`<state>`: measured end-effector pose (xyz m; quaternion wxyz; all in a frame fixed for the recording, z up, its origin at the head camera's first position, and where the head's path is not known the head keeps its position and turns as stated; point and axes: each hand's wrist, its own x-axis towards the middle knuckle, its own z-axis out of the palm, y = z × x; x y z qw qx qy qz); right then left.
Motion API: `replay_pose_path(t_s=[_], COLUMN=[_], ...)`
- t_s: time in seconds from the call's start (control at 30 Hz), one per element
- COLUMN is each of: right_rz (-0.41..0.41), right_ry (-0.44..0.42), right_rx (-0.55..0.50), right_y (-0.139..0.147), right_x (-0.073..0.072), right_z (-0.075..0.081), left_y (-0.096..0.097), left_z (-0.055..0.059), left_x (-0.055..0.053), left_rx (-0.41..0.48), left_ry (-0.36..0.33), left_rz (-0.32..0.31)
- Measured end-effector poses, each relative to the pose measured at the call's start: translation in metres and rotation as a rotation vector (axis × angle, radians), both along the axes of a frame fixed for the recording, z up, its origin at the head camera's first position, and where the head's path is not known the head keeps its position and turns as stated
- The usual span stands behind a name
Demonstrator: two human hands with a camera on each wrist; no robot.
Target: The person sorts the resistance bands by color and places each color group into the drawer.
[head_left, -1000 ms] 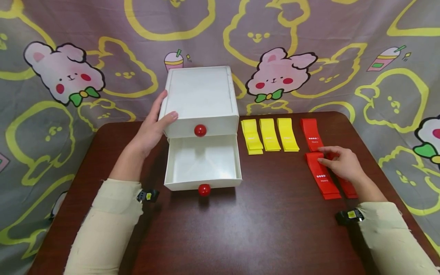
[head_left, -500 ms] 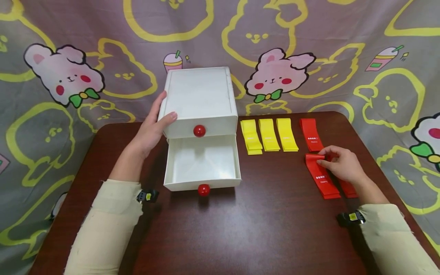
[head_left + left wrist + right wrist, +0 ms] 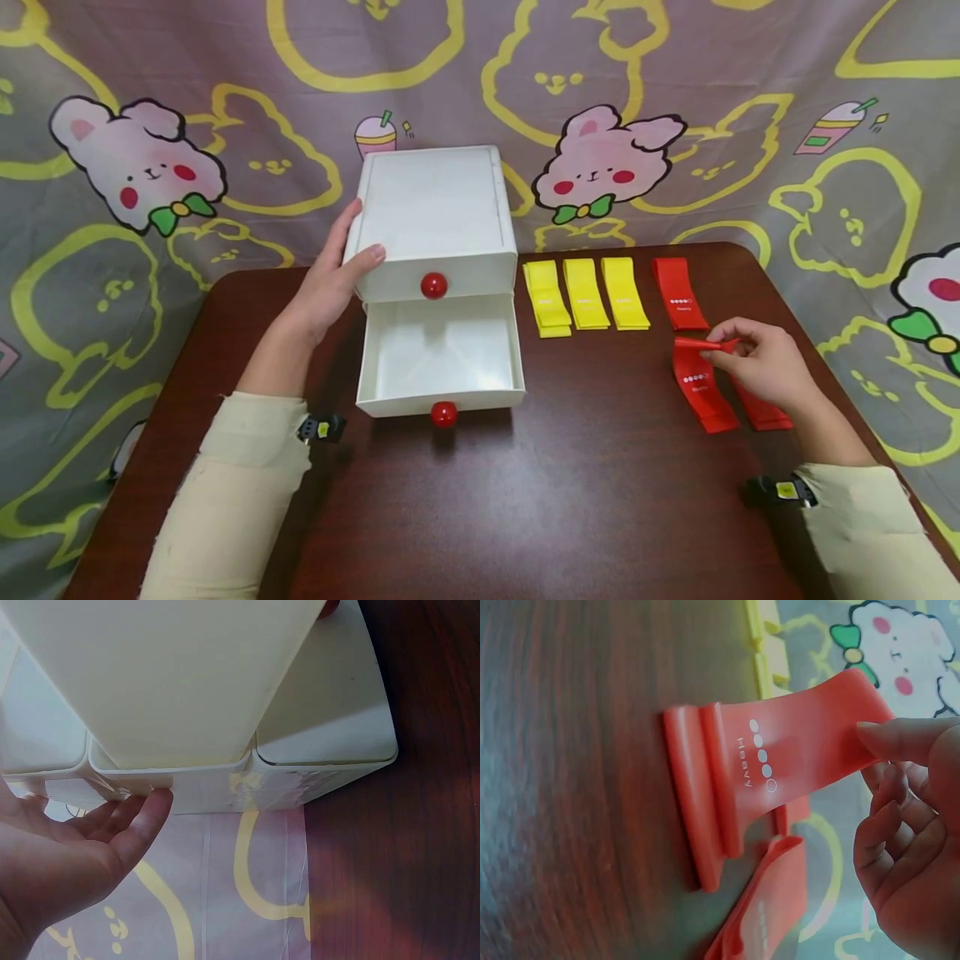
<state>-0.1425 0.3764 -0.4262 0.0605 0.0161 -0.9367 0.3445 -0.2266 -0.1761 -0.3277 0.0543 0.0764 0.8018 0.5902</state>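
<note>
The left hand (image 3: pixel 326 283), its grip spread apart, rests on one white drawer unit (image 3: pixel 435 204) with two red knobs (image 3: pixel 433 286), the upper drawer (image 3: pixel 480 275) closed, the lower drawer (image 3: pixel 405 406) pulled out. Along the bench (image 3: pixel 525 500) follow three yellow bands (image 3: pixel 586 293), then three red bands (image 3: pixel 678 296): one at the back, a front band (image 3: pixel 703 392) whose raised far end the right hand (image 3: pixel 768 362) clamps in its grip, and one partly hidden behind that hand. Whether the front band's near end touches the bench is unclear; both sleeves (image 3: pixel 217 500) are cut off.
</note>
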Motion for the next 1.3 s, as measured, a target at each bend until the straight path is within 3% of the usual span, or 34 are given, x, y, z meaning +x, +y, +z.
replay_pose_path(t_s=[0.33,0.9,1.13,1.3], right_rz=[0.001,-0.028,-0.009,0.058], right_ry=[0.093,0.219,0.317,0.375], right_rx=[-0.151,-0.386,-0.639,-0.772], right_y=[-0.013,-0.044,-0.065,-0.082], right_x=[0.011,0.012,0.008,0.004], right_z=[0.011,0.031,0.054,0.07], left_y=[0.0,0.0,0.0,-0.001], left_z=[-0.002,-0.004,-0.003,-0.003], left_x=[-0.001,-0.002,-0.002,-0.002], left_rx=[-0.009,-0.002,-0.006,-0.002], left_ry=[-0.002,0.008,0.017,0.007], left_rz=[0.007,0.006,0.001,0.004])
